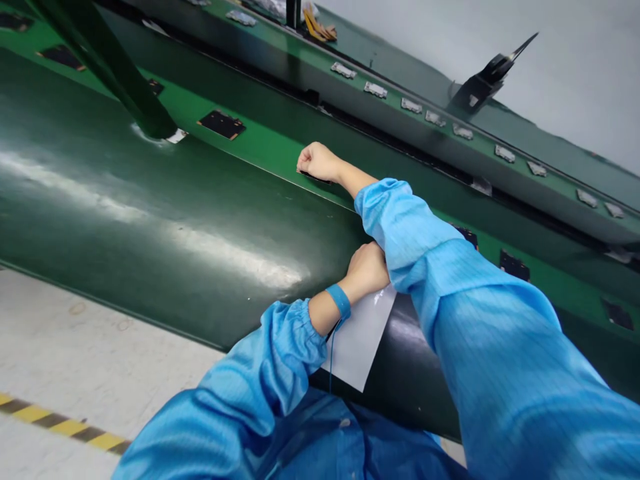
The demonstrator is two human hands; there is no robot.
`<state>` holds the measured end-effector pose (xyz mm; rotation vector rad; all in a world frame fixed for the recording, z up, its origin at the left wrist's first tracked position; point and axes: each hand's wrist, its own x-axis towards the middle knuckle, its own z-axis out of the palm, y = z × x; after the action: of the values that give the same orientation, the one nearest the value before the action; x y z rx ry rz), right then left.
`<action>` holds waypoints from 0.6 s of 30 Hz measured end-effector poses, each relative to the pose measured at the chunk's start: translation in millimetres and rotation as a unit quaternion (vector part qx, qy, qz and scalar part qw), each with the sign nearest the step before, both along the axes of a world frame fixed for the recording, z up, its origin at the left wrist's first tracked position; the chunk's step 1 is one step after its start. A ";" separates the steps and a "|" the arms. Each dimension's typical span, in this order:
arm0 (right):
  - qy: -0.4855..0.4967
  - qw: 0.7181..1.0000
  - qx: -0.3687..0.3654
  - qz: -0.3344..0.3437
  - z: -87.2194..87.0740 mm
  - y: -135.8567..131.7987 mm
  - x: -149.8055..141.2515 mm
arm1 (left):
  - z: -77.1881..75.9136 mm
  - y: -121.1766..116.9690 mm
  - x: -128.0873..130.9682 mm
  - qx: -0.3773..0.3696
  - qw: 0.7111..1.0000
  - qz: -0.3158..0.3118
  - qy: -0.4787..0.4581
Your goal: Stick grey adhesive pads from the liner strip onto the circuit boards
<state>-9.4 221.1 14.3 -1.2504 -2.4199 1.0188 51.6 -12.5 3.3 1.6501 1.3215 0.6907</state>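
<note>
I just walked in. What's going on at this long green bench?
A person in a blue long-sleeved smock is at a dark green, smooth bench. Their right hand is at a thin black flat piece on a bright green strip; whether it is gripped is hard to tell. Their left hand, wearing a blue wristband, is by a white flat sheet. More flat black boards lie along the strip, with small silvery pieces in a row beyond.

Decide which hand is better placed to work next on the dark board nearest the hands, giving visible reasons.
Probably the right hand: it is at the dark board on the green strip. The left hand is farther back, by the pale sheet, partly hidden behind the right sleeve.
</note>
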 end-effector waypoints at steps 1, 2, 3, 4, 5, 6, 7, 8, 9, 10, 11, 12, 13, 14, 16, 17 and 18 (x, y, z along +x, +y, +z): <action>-0.003 1.000 0.000 0.002 -0.7 1.0 2.2 | 1.2 -0.1 -0.2 -0.001 1.000 0.000 0.001; -0.006 1.000 0.000 0.005 -1.4 2.2 4.5 | 2.8 -0.2 -0.5 -0.007 1.000 0.002 0.002; -0.010 1.000 -0.002 0.010 -1.9 3.5 6.8 | 4.5 -0.4 -0.8 -0.014 1.000 0.004 0.003; -0.012 1.000 -0.003 0.015 -2.3 4.7 9.1 | 6.2 -0.6 -1.0 -0.022 1.000 0.007 0.004; -0.015 1.000 -0.003 0.020 -2.4 5.6 11.3 | 7.7 -0.8 -1.2 -0.030 1.000 0.009 0.004; -0.017 1.000 -0.003 0.023 -2.2 5.9 13.2 | 8.8 -1.0 -1.2 -0.036 0.999 0.010 0.003; -0.019 1.000 -0.001 0.024 -1.8 5.7 14.9 | 9.5 -1.0 -1.1 -0.040 0.999 0.012 0.001; -0.024 0.999 0.001 0.024 -1.1 4.9 16.3 | 9.7 -1.1 -0.9 -0.042 0.999 0.015 0.000; -0.028 0.999 0.004 0.024 -0.2 3.6 17.6 | 9.6 -1.0 -0.6 -0.043 0.999 0.018 -0.002; -0.032 0.999 0.007 0.023 0.9 1.9 18.8 | 9.1 -0.9 -0.4 -0.044 0.999 0.022 -0.002; -0.036 0.999 0.011 0.022 2.0 0.0 19.9 | 8.5 -0.8 -0.2 -0.044 0.999 0.025 0.000; -0.040 0.999 0.015 0.022 3.3 -1.8 21.2 | 7.9 -0.7 0.0 -0.042 0.999 0.026 0.001; -0.044 0.999 0.020 0.023 4.4 -3.5 22.5 | 7.5 -0.6 0.0 -0.041 0.999 0.026 0.002; -0.050 0.998 0.024 0.025 5.6 -4.9 24.0 | 7.2 -0.5 0.0 -0.038 0.999 0.025 0.001; -0.067 0.997 0.035 0.029 7.4 -7.0 27.5 | 7.1 0.0 -0.4 -0.035 0.999 0.019 -0.004; -0.080 0.995 0.041 0.031 8.1 -7.9 29.4 | 7.0 0.4 -0.7 -0.034 0.999 0.015 -0.008; -0.095 0.994 0.049 0.032 8.6 -8.9 31.1 | 6.9 0.9 -1.0 -0.034 0.999 0.013 -0.010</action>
<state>21.6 212.1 22.9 -1.2966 -2.6339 0.8178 50.6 -11.5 10.2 1.5702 1.3408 0.6695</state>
